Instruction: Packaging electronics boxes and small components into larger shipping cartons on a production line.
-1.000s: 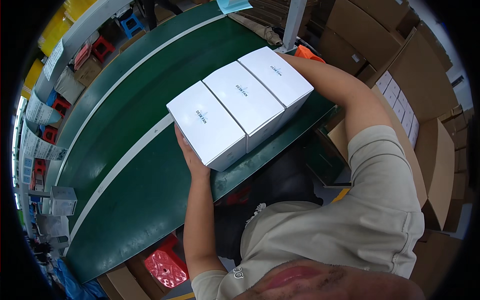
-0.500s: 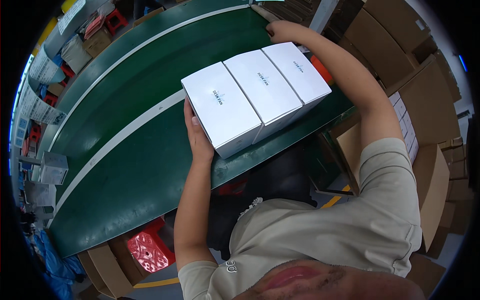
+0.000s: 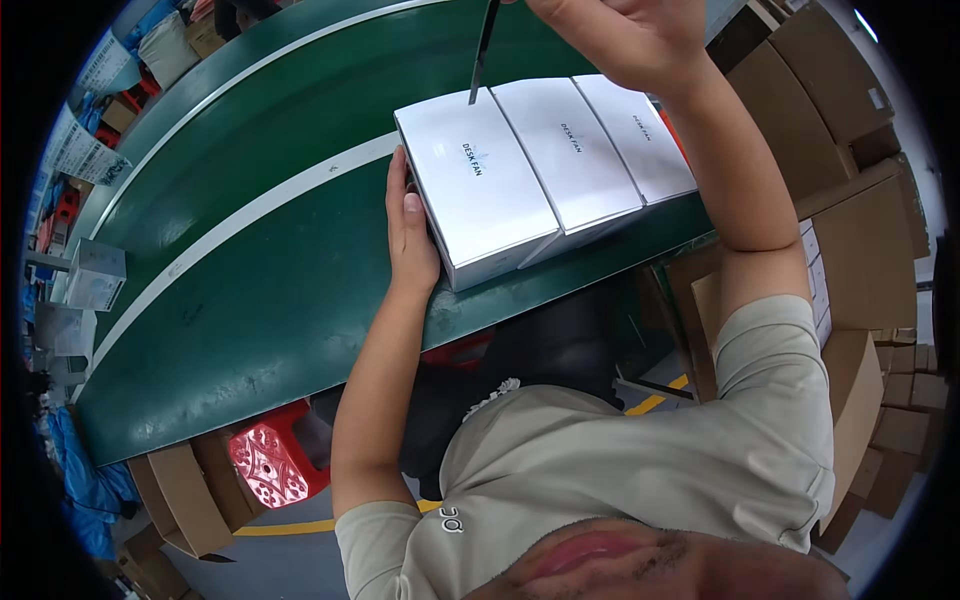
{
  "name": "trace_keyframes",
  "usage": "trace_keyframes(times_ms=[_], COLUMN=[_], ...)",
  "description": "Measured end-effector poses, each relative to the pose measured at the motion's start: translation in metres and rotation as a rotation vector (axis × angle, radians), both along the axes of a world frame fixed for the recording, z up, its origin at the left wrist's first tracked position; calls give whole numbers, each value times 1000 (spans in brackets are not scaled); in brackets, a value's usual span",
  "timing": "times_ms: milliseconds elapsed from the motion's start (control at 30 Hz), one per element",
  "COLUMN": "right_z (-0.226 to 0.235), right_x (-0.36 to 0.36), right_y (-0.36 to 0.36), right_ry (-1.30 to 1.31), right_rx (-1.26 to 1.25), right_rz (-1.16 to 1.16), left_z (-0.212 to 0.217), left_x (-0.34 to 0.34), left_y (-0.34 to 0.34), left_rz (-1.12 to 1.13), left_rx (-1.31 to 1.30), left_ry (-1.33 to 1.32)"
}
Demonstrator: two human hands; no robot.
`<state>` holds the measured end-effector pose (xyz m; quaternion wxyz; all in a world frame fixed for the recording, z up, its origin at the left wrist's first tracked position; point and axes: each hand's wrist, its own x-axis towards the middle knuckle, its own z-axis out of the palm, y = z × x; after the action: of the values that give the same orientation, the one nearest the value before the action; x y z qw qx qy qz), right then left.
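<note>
On the green counter [image 3: 250,300], my left hand [image 3: 410,235] lies open, bracing 3 white boxes [image 3: 545,165]; my right hand [image 3: 625,40] pinches a dark blade [image 3: 483,50], best kept steady over the box tops.

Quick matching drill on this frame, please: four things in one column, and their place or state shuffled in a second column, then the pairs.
1. left hand
2. right hand
3. white boxes
4. red stool

A. on the floor under the belt's near edge
B. three side by side on the green belt
C. pressed flat against the end box's side
D. raised above the boxes, holding a thin dark tool

Pairs: 1-C, 2-D, 3-B, 4-A
</note>
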<state>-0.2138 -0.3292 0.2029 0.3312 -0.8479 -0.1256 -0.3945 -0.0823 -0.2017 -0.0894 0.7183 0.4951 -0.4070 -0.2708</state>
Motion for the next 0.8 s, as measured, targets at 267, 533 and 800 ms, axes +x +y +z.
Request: trace_keyframes(times_ms=[267,533,800], right_z=[-25,-32,-50], right_x=[26,29,28], right_y=[-10,10,-14], right_ry=[97,-69,131], right_rx=[8,362,127], right_rz=[54,164,118], left_z=[11,8,5], left_x=[-3,0,-1], left_y=[0,2,3], left_rz=[19,-15,-4], left_rx=[20,-3,61], left_ry=[-64,19,-31])
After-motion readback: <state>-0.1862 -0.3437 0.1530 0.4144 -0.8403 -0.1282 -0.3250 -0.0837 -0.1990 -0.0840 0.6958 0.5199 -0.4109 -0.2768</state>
